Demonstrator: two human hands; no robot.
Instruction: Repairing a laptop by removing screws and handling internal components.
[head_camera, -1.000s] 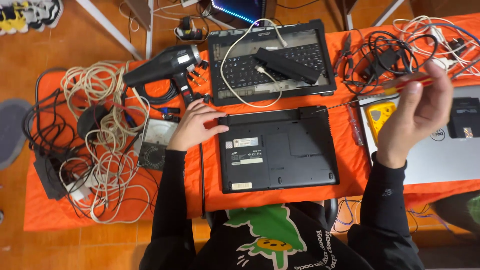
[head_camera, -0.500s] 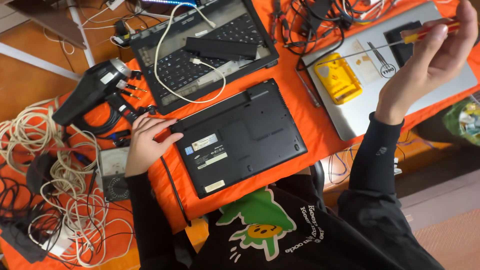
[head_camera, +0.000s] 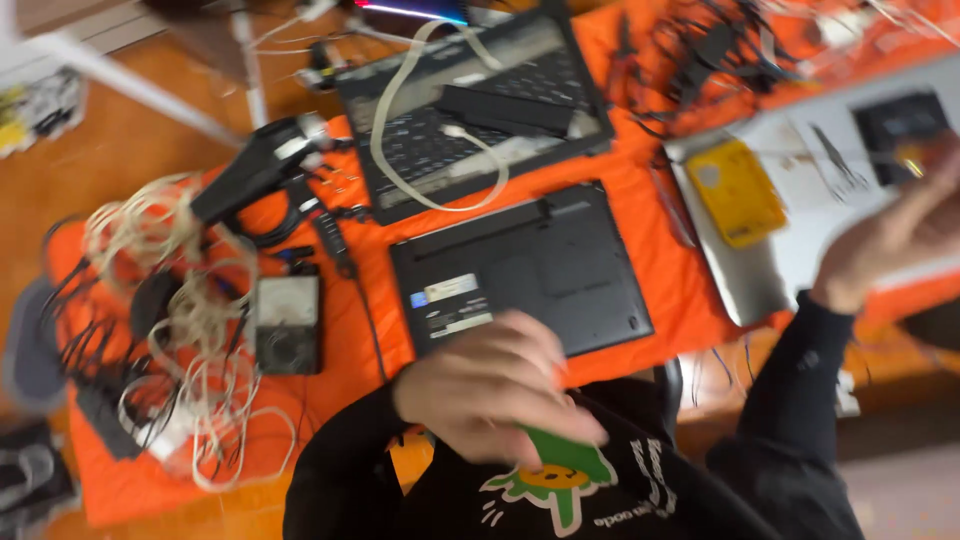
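Two hands are raised off the desk. Left hand (head_camera: 495, 390) — blurred, fingers curled, grip unclear — hovers near the chest, just below the black upturned laptop (head_camera: 520, 270) lying on the orange cloth-covered desk (head_camera: 640, 190). Right hand (head_camera: 890, 235) — lifted at right, closed on a blurred orange-handled tool (head_camera: 925, 155) above the silver laptop (head_camera: 790, 250).

Electronics repair bench: opened laptops (head_camera: 525, 270), multimeter (head_camera: 287, 323), cable tangles (head_camera: 190, 330).
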